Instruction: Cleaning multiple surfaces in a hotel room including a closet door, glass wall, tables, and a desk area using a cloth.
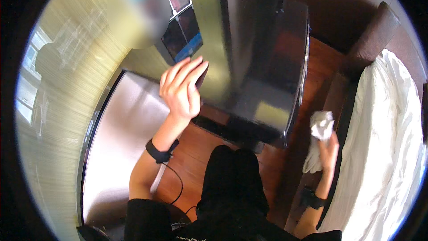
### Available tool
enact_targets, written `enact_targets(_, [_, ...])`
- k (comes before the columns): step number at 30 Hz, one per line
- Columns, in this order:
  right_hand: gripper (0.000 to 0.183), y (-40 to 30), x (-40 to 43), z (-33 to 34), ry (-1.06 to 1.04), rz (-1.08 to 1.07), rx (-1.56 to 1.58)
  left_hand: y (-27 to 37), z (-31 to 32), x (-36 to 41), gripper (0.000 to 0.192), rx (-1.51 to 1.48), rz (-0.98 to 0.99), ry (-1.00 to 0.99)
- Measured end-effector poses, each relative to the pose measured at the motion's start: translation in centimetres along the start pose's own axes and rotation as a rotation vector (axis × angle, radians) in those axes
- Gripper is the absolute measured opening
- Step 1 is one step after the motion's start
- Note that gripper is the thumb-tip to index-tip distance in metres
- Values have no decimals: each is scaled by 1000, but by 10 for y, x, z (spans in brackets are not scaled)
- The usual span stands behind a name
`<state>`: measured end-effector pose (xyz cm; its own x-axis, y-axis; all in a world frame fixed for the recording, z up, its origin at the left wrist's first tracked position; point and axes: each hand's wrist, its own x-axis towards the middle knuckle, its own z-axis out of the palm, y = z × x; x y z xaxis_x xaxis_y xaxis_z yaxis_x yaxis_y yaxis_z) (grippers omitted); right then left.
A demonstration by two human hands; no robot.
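My left hand (182, 88) is raised at the near left edge of a glossy black tabletop (260, 73). Its fingers are stretched and slightly bent, and I see nothing held in it. Low on the right, my right hand (329, 152) grips a crumpled white cloth bundle (321, 124). Pale looped strands (312, 160) hang below the bundle; whether they are part of it I cannot tell. This hand is beside the dark edge of a bed, well apart from the tabletop. Black bands circle both wrists.
White bedding (378, 134) runs along the right side, with a brown padded headboard (374, 36) beyond. On the left, a white panel with a dark frame (123, 124) stands against a pale, streaked wall (73, 57). Thin black cable (180, 177) hangs near my left arm above the reddish wooden floor (182, 160).
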<state>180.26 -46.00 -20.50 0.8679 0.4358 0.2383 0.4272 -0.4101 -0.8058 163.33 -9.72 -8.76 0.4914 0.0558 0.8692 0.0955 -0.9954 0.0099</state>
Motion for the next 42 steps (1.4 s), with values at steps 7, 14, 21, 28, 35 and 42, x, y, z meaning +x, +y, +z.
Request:
enact_targets(7, [46, -218, 98, -3, -210, -877, -258, 1, 13, -7, 39, -72, -58, 29])
enact_targets(14, [47, -215, 220, 79, -218, -958, -624, 2, 0, -23, 55, 11, -166, -44])
enact_targets(21, [47, -163, 409, 83, -90, -599, -960, -1, 11, -25, 44, -55, -43, -53])
enact_targets(28, [55, -268, 155, 107, -649, -1287, -566, -6, 20, -45, 36, -194, -46, 232])
enact_targets(35, [46, -223, 311, 125, -199, -798, -824, -9, 9, -42, 24, -301, -25, 148])
enact_targets(42, [44, -271, 296, 186, -344, -763, -744, -8, 8, -37, 25, -354, -18, 157])
